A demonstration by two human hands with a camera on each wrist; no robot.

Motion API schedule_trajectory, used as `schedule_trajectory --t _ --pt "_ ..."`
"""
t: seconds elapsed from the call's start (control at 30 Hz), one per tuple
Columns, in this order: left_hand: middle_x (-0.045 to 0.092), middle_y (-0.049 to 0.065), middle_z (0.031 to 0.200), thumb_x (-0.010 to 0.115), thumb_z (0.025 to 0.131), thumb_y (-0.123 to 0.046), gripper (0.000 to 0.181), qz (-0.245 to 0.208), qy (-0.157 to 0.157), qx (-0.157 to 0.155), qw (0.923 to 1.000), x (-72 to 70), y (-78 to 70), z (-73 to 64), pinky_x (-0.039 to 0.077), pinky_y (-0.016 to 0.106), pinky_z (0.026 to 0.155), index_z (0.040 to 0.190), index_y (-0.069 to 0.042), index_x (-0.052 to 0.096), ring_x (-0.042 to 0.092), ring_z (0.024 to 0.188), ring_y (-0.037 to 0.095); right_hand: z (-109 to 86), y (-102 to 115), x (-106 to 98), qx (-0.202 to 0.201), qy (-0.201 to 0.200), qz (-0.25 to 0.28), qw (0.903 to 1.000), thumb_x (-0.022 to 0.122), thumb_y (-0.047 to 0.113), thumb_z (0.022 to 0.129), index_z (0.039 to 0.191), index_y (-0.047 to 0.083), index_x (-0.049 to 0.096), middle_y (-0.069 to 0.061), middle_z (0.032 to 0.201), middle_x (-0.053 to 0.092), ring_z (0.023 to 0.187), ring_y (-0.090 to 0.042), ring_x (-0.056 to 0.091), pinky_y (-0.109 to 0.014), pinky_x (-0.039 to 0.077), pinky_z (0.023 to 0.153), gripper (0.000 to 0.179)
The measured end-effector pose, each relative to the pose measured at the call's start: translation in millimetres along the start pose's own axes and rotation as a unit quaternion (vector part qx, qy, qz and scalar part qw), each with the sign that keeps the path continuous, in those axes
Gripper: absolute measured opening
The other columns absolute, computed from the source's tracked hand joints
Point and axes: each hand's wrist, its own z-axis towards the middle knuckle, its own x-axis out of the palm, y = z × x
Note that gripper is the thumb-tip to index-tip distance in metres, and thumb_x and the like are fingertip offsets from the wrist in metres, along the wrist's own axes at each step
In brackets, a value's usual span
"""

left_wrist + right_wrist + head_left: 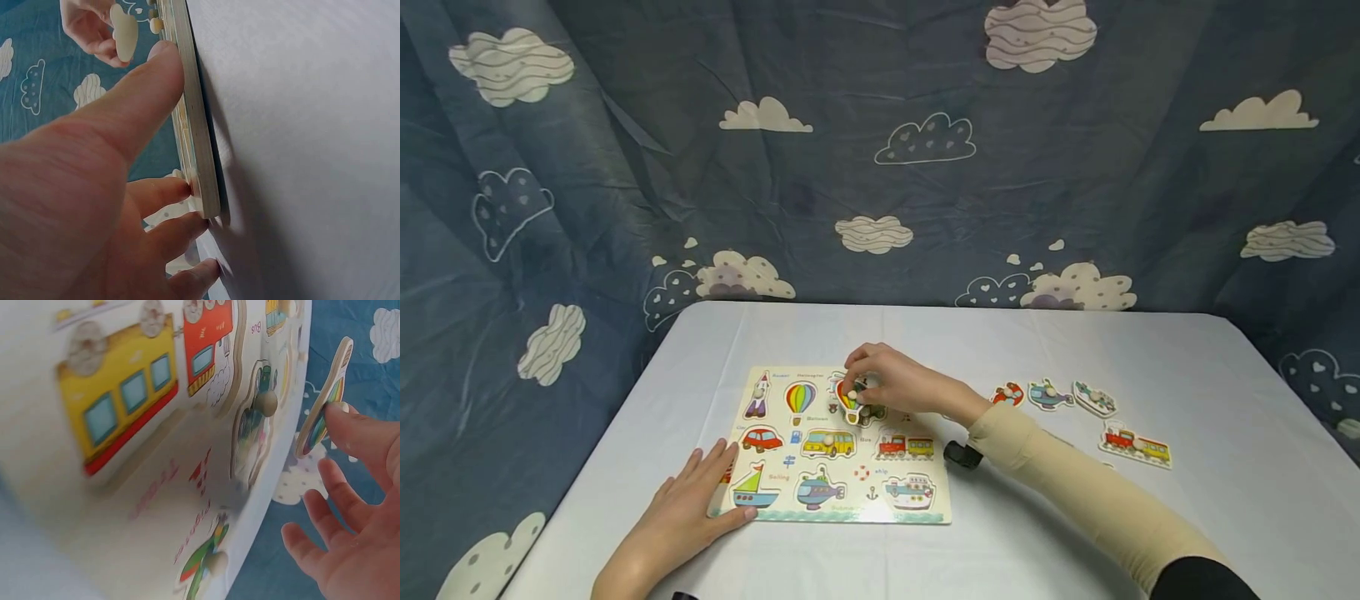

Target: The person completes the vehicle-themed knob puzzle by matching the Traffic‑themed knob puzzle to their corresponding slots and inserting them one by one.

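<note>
- A person's right hand pinches a hot-air-balloon piece between thumb and finger, the other fingers loosely bent.
- The balloon piece is tilted above the far part of a wooden puzzle board, right of the printed balloon and apart from the board's surface (the right wrist view shows the gap).
- The left hand lies with fingers spread at the board's near left corner, its thumb touching the near edge.
- On the board, a red car and a yellow bus sit side by side, with a train picture to their right.
- Right of the board, near the right forearm, a life-ring piece, a ship piece and a train piece lie on the white tablecloth.
- Behind hangs a dark blue cloud-patterned cloth.
</note>
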Motion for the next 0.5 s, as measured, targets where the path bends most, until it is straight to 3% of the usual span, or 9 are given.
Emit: schedule_trajectory --t 0.5 --pt "0.029 0.021 0.157 0.065 0.079 -0.069 0.101 0.002 0.005 -0.006 1.0 1.1 1.0 0.6 0.018 0.076 0.101 0.153 -0.009 0.034 0.019 0.142 0.049 30.4 6 13 -0.012 0.012 -0.015 0.9997 0.068 0.006 0.093 0.103 0.021 0.073 -0.01 0.131 0.056 0.123 -0.023 0.046 -0.037 0.041 0.1 0.019"
